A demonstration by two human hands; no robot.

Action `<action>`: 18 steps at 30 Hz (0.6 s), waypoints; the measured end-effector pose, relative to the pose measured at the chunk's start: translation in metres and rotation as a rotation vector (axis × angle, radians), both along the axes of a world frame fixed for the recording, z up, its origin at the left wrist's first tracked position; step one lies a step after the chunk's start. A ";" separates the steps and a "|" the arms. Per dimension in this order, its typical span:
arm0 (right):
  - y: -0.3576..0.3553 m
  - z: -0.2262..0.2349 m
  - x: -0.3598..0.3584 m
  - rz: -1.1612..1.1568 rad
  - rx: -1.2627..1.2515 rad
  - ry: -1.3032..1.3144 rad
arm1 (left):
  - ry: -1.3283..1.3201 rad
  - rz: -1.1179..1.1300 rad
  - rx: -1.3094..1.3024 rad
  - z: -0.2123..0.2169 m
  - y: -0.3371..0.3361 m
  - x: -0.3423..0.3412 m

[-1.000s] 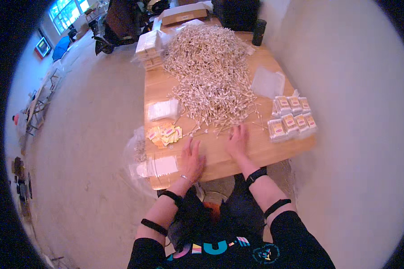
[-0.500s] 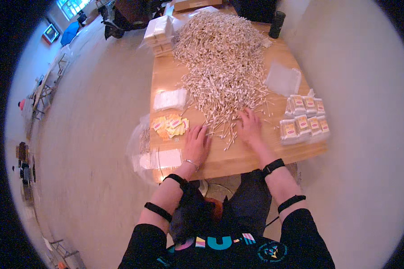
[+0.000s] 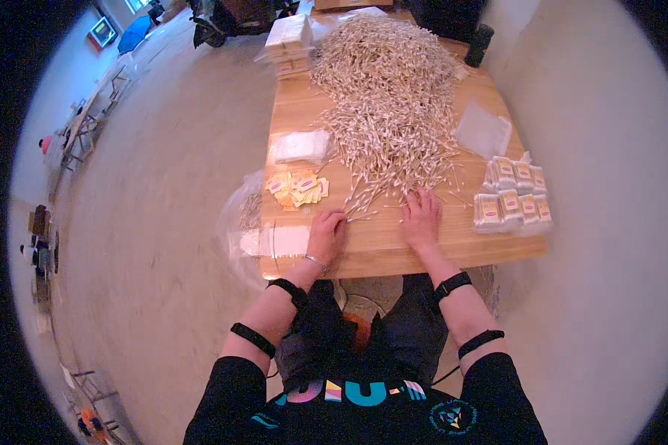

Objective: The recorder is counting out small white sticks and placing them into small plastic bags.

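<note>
From my remote seat I see a heap of white-tipped cotton swabs with thin pale sticks (image 3: 386, 104), its long axis running from the far edge of the light wooden bench (image 3: 378, 256) toward the near edge. My right hand (image 3: 422, 216) is nearer, outstretched fingertips at the heap's near fringe. My left hand (image 3: 326, 234), fingers curled, contents hidden, sits just left of slanting loose swabs (image 3: 361, 213).

Nothing small is legible here tbh. The yellow cards (image 3: 298, 188) on the left of the bench (image 3: 378, 248) have reddish-pink oval labels, way too tiny to read, and the clear packs (image 3: 508, 208) on the right show similar ones. The black shirt (image 3: 334, 424) has big multicoloured lettering plus a round emblem (image 3: 453, 418) ringed with tiny print.
</note>
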State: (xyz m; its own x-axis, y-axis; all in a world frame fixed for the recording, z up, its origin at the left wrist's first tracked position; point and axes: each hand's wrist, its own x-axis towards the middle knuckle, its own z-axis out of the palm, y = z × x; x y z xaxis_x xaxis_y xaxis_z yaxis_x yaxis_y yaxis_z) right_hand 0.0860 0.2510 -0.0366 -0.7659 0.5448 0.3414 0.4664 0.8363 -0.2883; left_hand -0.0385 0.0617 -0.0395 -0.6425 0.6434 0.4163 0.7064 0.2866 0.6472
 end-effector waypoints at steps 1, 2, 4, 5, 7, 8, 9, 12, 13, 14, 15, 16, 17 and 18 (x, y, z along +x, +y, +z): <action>-0.001 0.001 0.001 -0.036 0.020 0.010 | -0.020 0.014 -0.001 -0.001 -0.002 0.001; -0.011 0.007 0.002 0.004 0.031 0.024 | 0.022 0.075 0.029 0.006 0.000 0.004; -0.030 0.019 0.002 0.077 0.057 0.054 | 0.106 0.189 0.095 0.017 0.013 0.012; -0.034 0.019 -0.001 0.143 0.052 0.048 | 0.082 0.155 0.049 0.016 0.018 0.013; -0.041 0.019 -0.008 0.277 0.039 0.042 | 0.038 0.088 -0.046 0.015 0.022 0.013; -0.042 0.020 -0.012 0.294 0.071 0.034 | 0.026 0.061 -0.037 0.011 0.022 0.011; -0.042 0.020 -0.019 0.310 0.103 0.027 | 0.014 0.035 -0.029 0.006 0.021 0.008; -0.025 0.016 -0.029 0.335 0.059 -0.037 | 0.000 -0.014 0.002 -0.007 0.015 0.004; -0.018 0.010 -0.029 0.344 0.019 -0.065 | -0.001 -0.021 0.010 -0.010 0.009 0.003; -0.010 0.008 -0.026 0.307 0.041 -0.045 | 0.015 -0.016 0.014 -0.009 0.007 0.003; -0.002 0.005 -0.022 0.271 0.063 -0.024 | 0.031 -0.011 0.019 -0.009 0.004 0.003; 0.001 0.006 -0.021 0.238 0.081 -0.003 | 0.047 -0.003 0.019 -0.008 -0.001 0.004; 0.004 0.007 -0.019 0.191 0.082 0.020 | 0.038 -0.005 0.011 -0.008 -0.006 0.005; 0.006 0.007 -0.018 0.143 0.083 0.042 | 0.029 -0.006 0.004 -0.008 -0.011 0.006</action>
